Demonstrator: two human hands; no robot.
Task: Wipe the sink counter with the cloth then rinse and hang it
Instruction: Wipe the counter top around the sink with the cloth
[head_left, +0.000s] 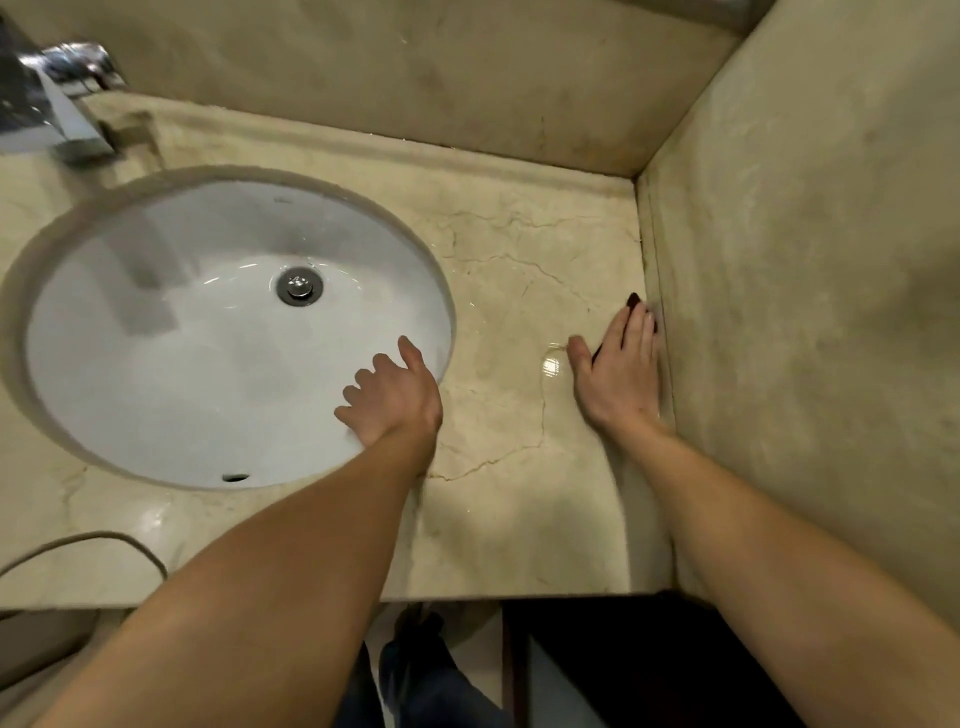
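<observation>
You're mid-wipe, I'd judge: right grip presses flat-fingered on the dark cloth by the wall, puddle beside it; left grip loose, empty at the sink rim; rinsing, hanging remain

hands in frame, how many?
2. Left hand is over the sink's right rim, holding nothing; right hand presses flat on a dark cloth, mostly hidden, against the side wall.
</observation>
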